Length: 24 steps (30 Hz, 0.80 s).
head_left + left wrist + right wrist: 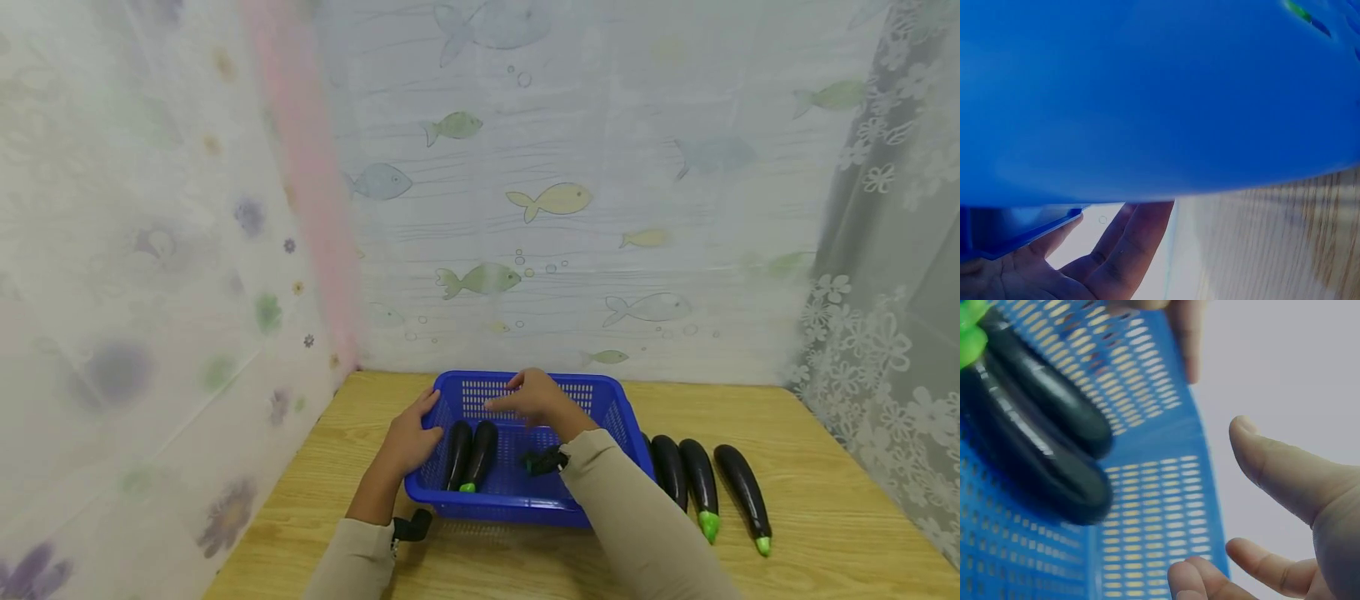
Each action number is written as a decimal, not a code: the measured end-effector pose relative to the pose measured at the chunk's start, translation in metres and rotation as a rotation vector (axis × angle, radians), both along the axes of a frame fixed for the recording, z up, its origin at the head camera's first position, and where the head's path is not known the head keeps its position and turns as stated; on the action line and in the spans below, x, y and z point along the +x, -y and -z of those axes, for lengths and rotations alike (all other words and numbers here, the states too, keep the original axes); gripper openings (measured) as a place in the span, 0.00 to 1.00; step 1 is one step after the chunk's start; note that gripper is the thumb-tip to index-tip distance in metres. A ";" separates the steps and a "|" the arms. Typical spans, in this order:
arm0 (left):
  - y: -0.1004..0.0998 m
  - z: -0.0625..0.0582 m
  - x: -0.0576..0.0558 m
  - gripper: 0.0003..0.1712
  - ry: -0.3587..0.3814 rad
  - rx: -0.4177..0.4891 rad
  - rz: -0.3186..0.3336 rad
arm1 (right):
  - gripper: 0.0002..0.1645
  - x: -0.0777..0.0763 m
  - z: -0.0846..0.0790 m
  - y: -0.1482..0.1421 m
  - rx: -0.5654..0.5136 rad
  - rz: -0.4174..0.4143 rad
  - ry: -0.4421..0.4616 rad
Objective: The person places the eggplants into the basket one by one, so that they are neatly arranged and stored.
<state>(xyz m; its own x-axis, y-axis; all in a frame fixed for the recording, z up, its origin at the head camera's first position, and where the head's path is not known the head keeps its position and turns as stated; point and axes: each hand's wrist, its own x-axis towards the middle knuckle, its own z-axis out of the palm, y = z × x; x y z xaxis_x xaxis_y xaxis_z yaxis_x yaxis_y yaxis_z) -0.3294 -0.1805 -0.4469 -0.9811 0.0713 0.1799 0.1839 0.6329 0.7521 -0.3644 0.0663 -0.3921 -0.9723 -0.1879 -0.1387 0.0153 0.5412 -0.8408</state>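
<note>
A blue plastic basket [517, 502] stands on the table with two eggplants [482, 450] lying side by side at its left. My left hand [411, 437] holds the basket's left rim, the thumb over the inner side and the fingers outside. In the left wrist view the basket's blue wall hides much of the scene, above the fingers [1129, 250]. Over the inside of the basket hovers my right hand [536, 398], holding nothing. Its thumb [1279, 465] and fingers are spread apart in the right wrist view, clear of both eggplants.
Several more eggplants [699, 479] lie in a row on the wooden table [817, 492], right of the basket; one is partly hidden by its wall. Behind the table hangs a fish-patterned curtain [555, 317]. A dark wrist camera [412, 525] sits under the left wrist.
</note>
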 end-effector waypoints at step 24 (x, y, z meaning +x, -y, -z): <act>0.004 0.005 -0.003 0.43 0.001 0.006 -0.006 | 0.42 0.019 -0.044 -0.095 0.047 -0.047 -0.130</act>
